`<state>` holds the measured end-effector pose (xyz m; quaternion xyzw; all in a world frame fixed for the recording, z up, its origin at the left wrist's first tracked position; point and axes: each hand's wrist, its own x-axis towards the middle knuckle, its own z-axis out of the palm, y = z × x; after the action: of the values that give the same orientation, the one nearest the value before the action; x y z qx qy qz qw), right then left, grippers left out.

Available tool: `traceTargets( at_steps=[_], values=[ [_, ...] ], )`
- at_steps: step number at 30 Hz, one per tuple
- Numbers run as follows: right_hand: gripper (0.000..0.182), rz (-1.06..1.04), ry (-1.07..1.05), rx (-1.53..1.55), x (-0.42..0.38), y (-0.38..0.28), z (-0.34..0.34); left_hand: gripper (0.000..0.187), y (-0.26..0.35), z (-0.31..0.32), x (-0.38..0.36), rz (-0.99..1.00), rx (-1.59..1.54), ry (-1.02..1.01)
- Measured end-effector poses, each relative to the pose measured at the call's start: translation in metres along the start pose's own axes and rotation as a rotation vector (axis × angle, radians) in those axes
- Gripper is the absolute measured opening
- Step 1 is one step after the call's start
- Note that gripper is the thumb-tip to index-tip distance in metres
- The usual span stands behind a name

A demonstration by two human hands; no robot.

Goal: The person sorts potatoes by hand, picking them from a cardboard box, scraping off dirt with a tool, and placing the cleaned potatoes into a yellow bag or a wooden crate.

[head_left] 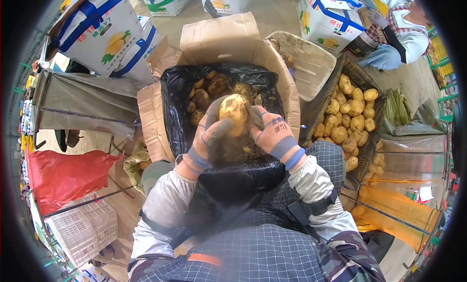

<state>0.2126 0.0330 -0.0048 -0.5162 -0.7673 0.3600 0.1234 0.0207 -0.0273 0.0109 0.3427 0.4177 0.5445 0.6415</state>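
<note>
A large yellow potato [233, 115] with brown soil on its skin is held up over an open carton. My left hand [210, 138], in a dirt-darkened glove, wraps round its left side. On the other side, my right hand [270, 131], gloved too, presses its closed fingers against the potato; the fingertips are partly hidden. Beneath both hands, a black plastic liner [172, 94] lines the brown cardboard carton [221, 34]. Several soil-covered potatoes [200, 98] lie inside it.
To the right stands a dark crate [377, 90] full of cleaner-looking potatoes [357, 122], beside a dirty pale tray [311, 63]. White printed cartons [109, 36] stand at the upper left. Another person [406, 26] sits at the upper right. A red cloth [68, 177] hangs at left.
</note>
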Motion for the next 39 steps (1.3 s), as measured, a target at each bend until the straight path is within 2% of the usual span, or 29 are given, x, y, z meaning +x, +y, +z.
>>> traceTargets(
  at_steps=[2,4,7,9,11,12,13,14,15,16,17,18,20,21,24,26,28,31,33,34,35,36,37,39],
  values=[
    [0.052,0.047,-0.107,-0.015,0.004,-0.002,-0.005,0.061,0.002,0.003,0.001,0.1,0.214,0.017],
    [0.051,0.0,-0.177,-0.008,0.002,-0.001,-0.006,0.06,-0.002,0.002,0.003,0.197,0.356,0.026],
    [0.051,-0.056,-0.191,-0.049,-0.003,0.002,0.001,0.059,-0.002,0.005,0.002,0.021,0.232,0.09],
    [0.052,-0.014,-0.136,-0.086,-0.003,0.0,0.002,0.056,-0.002,0.005,0.004,0.026,0.19,0.097],
    [0.053,0.065,-0.056,-0.116,0.006,-0.004,-0.003,0.051,0.003,-0.01,0.009,0.149,0.209,0.158],
    [0.048,0.007,0.19,-0.214,0.01,0.03,0.022,0.048,0.007,-0.031,0.01,0.262,0.255,0.224],
    [0.054,0.058,0.171,-0.103,0.009,0.025,0.009,0.047,0.02,-0.051,-0.007,0.294,0.124,0.341],
    [0.053,-0.025,0.13,-0.023,0.022,0.056,0.016,0.046,0.031,-0.07,-0.024,0.34,-0.009,0.457],
    [0.051,-0.028,0.106,0.124,0.02,0.051,0.009,0.046,0.043,-0.09,-0.041,0.398,-0.132,0.568],
    [0.046,-0.037,0.151,-0.013,0.021,0.067,0.016,0.054,0.054,-0.124,-0.063,0.516,-0.106,0.684],
    [0.042,-0.043,0.066,0.184,0.016,0.052,0.009,0.053,0.062,-0.159,-0.095,0.507,-0.173,0.56],
    [0.039,-0.127,0.103,0.068,0.014,0.051,0.009,0.051,0.065,-0.19,-0.128,0.499,-0.238,0.425],
    [0.038,-0.197,0.16,0.009,0.021,0.071,0.023,0.05,0.036,-0.231,-0.179,0.427,-0.328,0.816],
    [0.036,-0.176,0.096,0.081,0.019,0.056,0.019,0.047,0.002,-0.264,-0.207,0.371,-0.362,0.901],
    [0.034,0.038,-0.036,0.179,0.015,0.006,0.013,0.031,-0.093,-0.325,-0.265,0.007,-0.442,1.1],
    [0.028,-0.033,0.028,0.101,0.018,0.002,0.021,0.024,-0.154,-0.355,-0.285,-0.192,-0.465,1.232],
    [0.025,-0.115,0.105,0.039,0.024,0.015,0.032,0.026,-0.218,-0.4,-0.3,-0.247,-0.348,1.241],
    [0.024,0.014,0.047,0.137,0.027,0.009,0.035,0.04,-0.229,-0.421,-0.292,-0.3,-0.063,1.419],
    [0.025,0.195,-0.047,0.315,0.034,0.012,0.035,0.05,-0.224,-0.442,-0.269,-0.329,0.156,1.497],
    [0.026,0.317,-0.098,0.432,0.034,0.022,0.033,0.055,-0.184,-0.422,-0.255,-0.38,0.543,1.425],
    [0.029,0.231,-0.146,0.366,0.04,0.044,0.036,0.061,-0.137,-0.396,-0.238,-0.427,0.94,1.379],
    [0.035,0.216,-0.199,0.273,0.044,0.061,0.045,0.058,-0.123,-0.404,-0.227,0.007,0.813,1.178],
    [0.041,0.195,-0.246,0.071,0.04,0.051,0.051,0.048,-0.069,-0.358,-0.199,-0.033,0.951,1.207],
    [0.055,0.132,-0.337,-0.342,0.032,0.032,0.064,0.04,-0.002,-0.309,-0.149,0.203,0.988,0.931]
  ],
)
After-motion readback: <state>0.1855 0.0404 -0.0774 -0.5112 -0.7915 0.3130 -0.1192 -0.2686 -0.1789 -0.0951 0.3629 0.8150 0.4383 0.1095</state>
